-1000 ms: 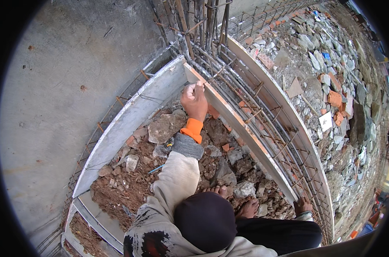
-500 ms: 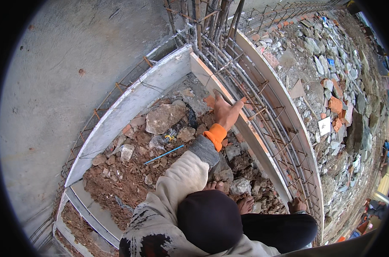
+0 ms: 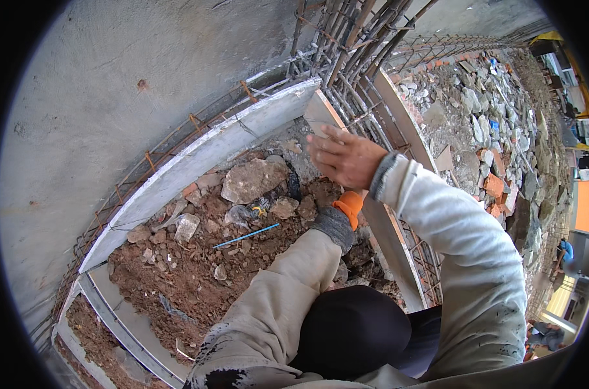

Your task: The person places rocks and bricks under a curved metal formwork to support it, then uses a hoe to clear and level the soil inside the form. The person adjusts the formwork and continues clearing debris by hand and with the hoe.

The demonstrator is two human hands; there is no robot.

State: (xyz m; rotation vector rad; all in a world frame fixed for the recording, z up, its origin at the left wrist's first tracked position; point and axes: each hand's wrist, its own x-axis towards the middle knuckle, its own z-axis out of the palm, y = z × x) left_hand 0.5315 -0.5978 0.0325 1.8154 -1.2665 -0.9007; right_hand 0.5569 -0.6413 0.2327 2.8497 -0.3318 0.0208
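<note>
My right hand (image 3: pixel 347 155) reaches across from the right, over the upper part of a long wooden form board (image 3: pixel 395 256). Its fingers stretch out to the left, slightly apart, and nothing shows in them. Whether that hand touches the board I cannot tell. My left arm comes up from below to an orange cuff (image 3: pixel 350 205) beside the board's inner face. Beyond the cuff, my left hand is hidden behind the right one. Bent steel reinforcement (image 3: pixel 424 256) runs along the board's far side.
A pale form board (image 3: pixel 203 172) lines the left, near a grey wall (image 3: pixel 93 110). Red soil (image 3: pixel 177 279), a big rock (image 3: pixel 254 180) and a blue stick (image 3: pixel 246 236) lie inside. Upright rebar (image 3: pixel 346 39) stands at the corner. Stone rubble (image 3: pixel 495 142) spreads to the right.
My right hand has left the board's near end and swung up to its upper part, fingers now stretched out. My left hand, earlier visible gripping the board's top edge, is now covered. The view has shifted.
</note>
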